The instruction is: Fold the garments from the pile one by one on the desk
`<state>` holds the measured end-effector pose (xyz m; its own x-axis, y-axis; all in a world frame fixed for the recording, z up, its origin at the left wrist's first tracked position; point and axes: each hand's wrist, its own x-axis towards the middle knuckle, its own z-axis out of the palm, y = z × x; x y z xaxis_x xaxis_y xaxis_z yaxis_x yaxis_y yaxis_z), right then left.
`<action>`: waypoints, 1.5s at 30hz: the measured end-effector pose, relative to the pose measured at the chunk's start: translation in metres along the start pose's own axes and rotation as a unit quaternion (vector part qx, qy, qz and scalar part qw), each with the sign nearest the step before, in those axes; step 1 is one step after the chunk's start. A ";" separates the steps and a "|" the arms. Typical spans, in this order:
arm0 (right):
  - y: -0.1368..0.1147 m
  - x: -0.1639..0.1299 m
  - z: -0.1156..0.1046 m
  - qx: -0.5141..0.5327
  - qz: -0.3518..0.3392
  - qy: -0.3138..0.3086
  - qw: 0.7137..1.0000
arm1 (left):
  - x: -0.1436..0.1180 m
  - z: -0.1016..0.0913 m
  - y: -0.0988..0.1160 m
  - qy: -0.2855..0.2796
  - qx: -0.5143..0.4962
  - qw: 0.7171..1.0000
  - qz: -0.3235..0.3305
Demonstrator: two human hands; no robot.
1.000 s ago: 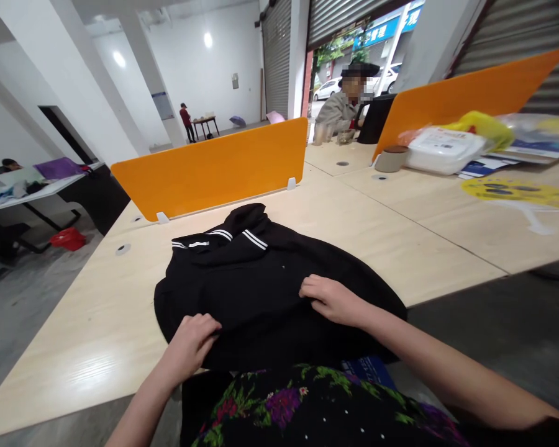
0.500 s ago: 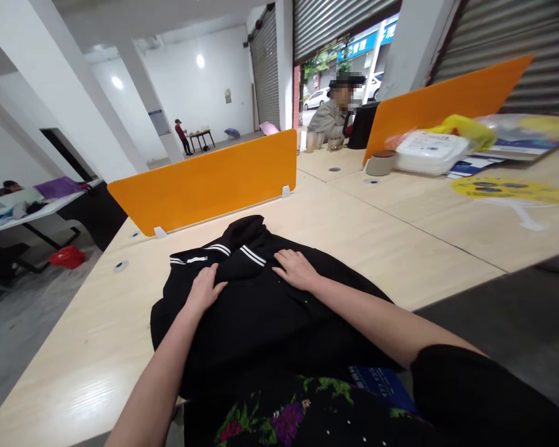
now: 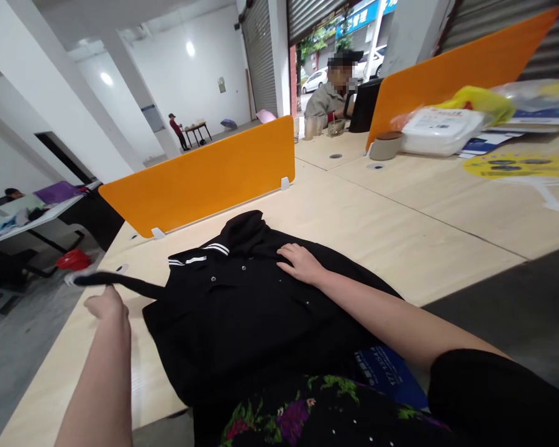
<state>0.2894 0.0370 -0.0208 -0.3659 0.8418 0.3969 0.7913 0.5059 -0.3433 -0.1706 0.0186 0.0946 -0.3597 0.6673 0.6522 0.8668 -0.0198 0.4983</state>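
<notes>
black shirt (image 3: 242, 329) spread on the table (image 3: 354, 217)
left hand (image 3: 109, 305) at the outstretched sleeve (image 3: 140, 286), grip unclear; right hand (image 3: 301, 264) flat on the shirt, fingers loose

Shirt (image 3: 233, 335) on desk (image 3: 354, 217), near edge. Sleeve (image 3: 135, 285) runs out left, left hand (image 3: 109, 304) at it; right hand (image 3: 300, 264) on shirt's upper right. Near divider (image 3: 205, 180) behind shirt. Far divider (image 3: 447, 68) to the right, tape roll (image 3: 386, 147) and box (image 3: 440, 133) in front, fan (image 3: 522, 166) right of box. Glasses (image 3: 311, 127) between dividers, co-worker (image 3: 323, 102) behind them
</notes>
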 end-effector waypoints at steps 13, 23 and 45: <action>-0.015 0.033 -0.016 -0.102 0.037 -0.119 0.987 | -0.104 0.042 0.038 -0.296 0.254 0.890 0.235; -0.066 0.080 0.002 -0.036 -0.038 -0.030 0.998 | -0.180 -0.058 0.115 -0.504 -0.134 0.827 0.210; -0.025 0.263 0.031 0.234 0.189 0.057 0.952 | -0.079 0.097 0.001 -0.380 0.245 0.881 0.140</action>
<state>0.1580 0.2514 0.0660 -0.0209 0.9679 0.2506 0.5408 0.2218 -0.8114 -0.1081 0.0380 -0.0122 0.0651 0.9968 0.0463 0.9968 -0.0629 -0.0491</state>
